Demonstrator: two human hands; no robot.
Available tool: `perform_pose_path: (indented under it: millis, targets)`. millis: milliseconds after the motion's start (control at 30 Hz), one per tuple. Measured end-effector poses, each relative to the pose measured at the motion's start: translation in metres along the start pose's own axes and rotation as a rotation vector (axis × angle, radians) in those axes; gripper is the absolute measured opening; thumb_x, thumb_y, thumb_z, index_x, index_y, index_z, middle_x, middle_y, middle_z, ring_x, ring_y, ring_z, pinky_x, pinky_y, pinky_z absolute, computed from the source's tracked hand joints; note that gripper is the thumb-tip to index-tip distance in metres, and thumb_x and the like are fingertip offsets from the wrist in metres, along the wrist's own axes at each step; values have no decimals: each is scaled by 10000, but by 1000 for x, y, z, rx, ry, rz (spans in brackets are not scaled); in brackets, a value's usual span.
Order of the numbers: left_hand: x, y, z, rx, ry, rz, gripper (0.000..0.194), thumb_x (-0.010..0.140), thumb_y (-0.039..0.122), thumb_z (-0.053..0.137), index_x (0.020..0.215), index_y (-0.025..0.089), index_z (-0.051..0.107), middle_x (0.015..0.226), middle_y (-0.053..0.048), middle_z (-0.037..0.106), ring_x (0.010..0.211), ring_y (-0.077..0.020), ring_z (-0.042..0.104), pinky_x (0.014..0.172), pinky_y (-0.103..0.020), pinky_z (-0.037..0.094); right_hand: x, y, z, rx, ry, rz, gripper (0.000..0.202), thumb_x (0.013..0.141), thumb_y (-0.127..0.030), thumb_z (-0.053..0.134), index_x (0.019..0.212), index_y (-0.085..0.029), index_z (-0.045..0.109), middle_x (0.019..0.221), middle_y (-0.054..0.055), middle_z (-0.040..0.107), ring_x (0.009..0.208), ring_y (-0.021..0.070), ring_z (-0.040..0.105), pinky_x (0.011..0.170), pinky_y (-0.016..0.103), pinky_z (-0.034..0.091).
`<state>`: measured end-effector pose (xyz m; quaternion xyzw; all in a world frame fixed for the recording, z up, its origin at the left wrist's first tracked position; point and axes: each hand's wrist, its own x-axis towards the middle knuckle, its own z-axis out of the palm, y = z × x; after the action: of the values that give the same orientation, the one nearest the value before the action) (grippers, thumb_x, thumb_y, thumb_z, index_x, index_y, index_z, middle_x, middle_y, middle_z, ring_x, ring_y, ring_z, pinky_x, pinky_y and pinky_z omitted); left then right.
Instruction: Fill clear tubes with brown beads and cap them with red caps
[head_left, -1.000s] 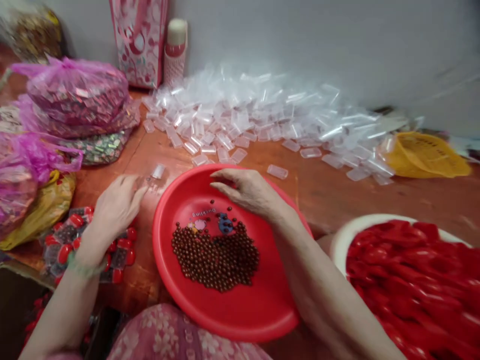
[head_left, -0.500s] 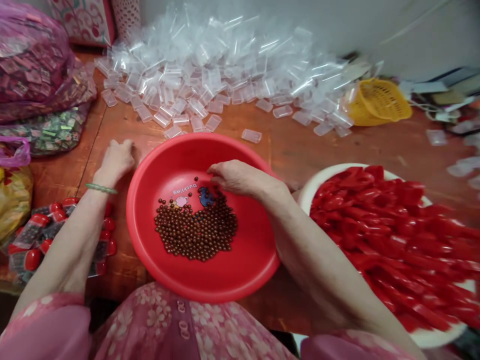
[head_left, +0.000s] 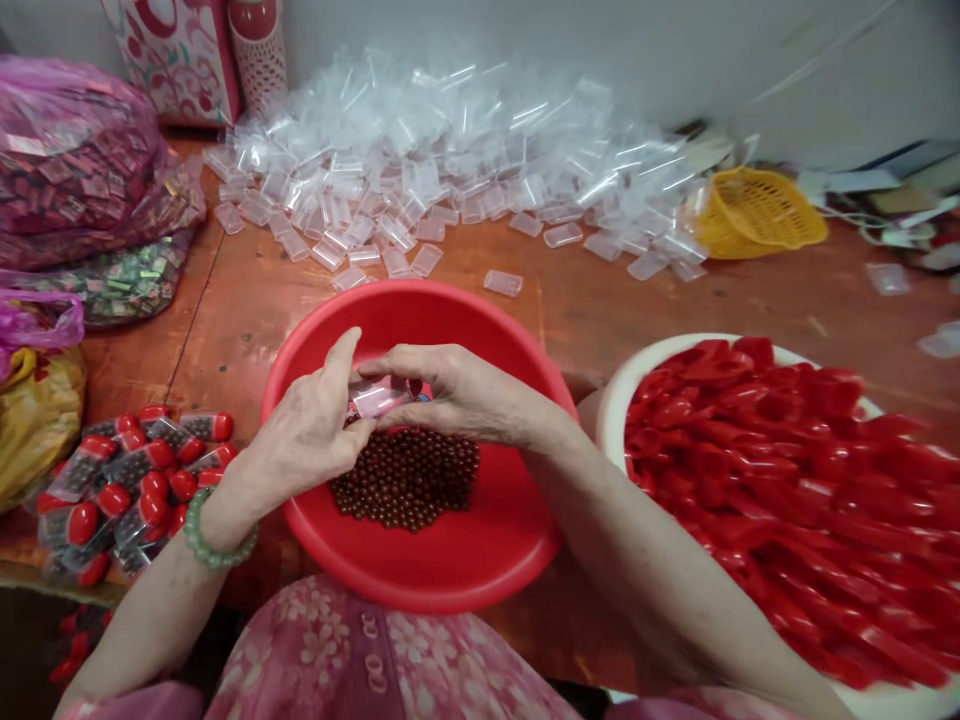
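Over a red basin (head_left: 424,575), my left hand (head_left: 311,425) grips the left end of a small clear plastic container (head_left: 376,398). My right hand (head_left: 457,393) curves around the container's right end, thumb below and fingers above. Something dark shows in the right palm, too hidden to make out. Below the hands, many shiny brown beads (head_left: 409,485) lie heaped on the basin's floor. A green bead bracelet (head_left: 214,535) circles my left wrist.
Filled clear containers with red caps (head_left: 150,480) lie at the left. A pile of clear containers (head_left: 420,180) spreads along the wall, beside a yellow basket (head_left: 761,215). A white tub (head_left: 613,420) of red plastic pieces stands at right; filled bags (head_left: 75,170) sit far left.
My left hand has moved right from the table to above the basin. Both hands now meet at a clear container. The view has shifted slightly.
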<state>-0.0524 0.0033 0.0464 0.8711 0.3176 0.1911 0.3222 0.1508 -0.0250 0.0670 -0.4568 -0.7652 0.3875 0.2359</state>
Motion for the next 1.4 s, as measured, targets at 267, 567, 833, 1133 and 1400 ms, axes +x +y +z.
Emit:
perform_pose_path:
  millis: [267,567,833,1133,1400]
  targets:
    - [-18,-9,18,195,143,33,668,885,224,579,1467,86,281,1155,-179,668,1049,-267,654,913,-428,554,-7,16,14,-897,-286,230,195,924,-159,472,1012,-107,638,921,135,688,723,195,636,608,301,394]
    - [-37,-16,20,378,381,-259,609,875,275,550,1436,126,366,1443,-249,465,1336,-406,451,1075,-634,380,-7,66,14,-1167,-276,269,296,882,-52,392,869,-143,673,981,180,655,877,270,553,680,374,373]
    - [-37,-31,12,170,360,-320,560,812,93,420,1371,92,452,1319,-176,581,1241,-300,559,1088,-497,432,-16,60,36,-1052,-442,-12,280,930,-135,417,886,-178,691,944,135,658,911,264,504,719,372,356]
    - [-35,-17,8,136,392,-254,547,806,68,423,1343,161,468,1323,-118,585,1247,-266,548,1096,-471,428,-31,48,68,-952,-496,-281,323,955,-81,380,1142,-121,640,1154,156,658,1097,272,545,849,400,420]
    - [-31,-8,5,153,364,-276,559,792,49,443,1343,142,466,1313,-119,594,1247,-252,557,1094,-418,442,-24,34,97,-561,-561,-281,349,927,-103,431,1222,-110,617,1113,169,617,977,255,552,823,410,491]
